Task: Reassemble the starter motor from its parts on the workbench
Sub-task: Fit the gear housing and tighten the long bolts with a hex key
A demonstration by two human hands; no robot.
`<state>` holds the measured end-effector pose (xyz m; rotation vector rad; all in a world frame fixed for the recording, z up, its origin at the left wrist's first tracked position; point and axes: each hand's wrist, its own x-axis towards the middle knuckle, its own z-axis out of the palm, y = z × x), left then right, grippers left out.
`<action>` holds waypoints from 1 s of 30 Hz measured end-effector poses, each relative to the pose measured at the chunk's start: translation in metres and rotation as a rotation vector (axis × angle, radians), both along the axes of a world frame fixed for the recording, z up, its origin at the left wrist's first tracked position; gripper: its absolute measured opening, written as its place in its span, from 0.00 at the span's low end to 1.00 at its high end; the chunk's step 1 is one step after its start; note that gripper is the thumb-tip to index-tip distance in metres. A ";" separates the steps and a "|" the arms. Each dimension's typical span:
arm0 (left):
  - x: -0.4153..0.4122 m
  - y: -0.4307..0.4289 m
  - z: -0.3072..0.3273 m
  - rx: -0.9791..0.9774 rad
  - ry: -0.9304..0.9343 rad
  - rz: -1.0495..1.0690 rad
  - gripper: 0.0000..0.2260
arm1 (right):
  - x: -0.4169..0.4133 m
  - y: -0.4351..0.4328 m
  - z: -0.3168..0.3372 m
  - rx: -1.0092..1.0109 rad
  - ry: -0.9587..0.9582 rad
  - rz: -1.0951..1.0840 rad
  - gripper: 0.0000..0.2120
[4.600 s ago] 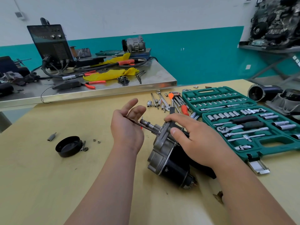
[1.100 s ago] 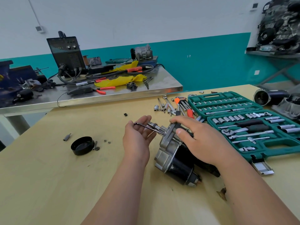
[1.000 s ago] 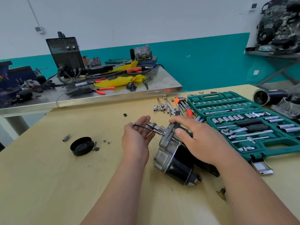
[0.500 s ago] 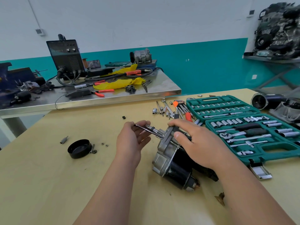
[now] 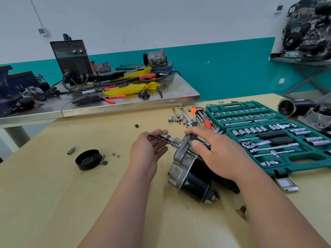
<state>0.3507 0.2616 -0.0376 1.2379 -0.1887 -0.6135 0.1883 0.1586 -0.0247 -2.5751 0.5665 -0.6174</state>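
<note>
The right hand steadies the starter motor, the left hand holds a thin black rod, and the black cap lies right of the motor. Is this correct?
No. The head view shows the black cap lying left of the starter motor, beyond the left hand that holds the thin black rod. The rest stands.

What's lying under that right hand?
The right hand grips the starter motor: silver flange and black body show. Its palm covers the motor's upper side, so that part is hidden.
</note>
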 end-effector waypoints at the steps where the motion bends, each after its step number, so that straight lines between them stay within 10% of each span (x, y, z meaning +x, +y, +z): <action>1: 0.000 -0.001 -0.001 -0.014 0.009 -0.005 0.18 | 0.000 0.000 0.000 0.002 -0.003 -0.001 0.15; 30: 0.000 0.002 -0.006 -0.324 0.067 -0.113 0.22 | 0.001 -0.001 -0.002 -0.001 -0.004 -0.010 0.15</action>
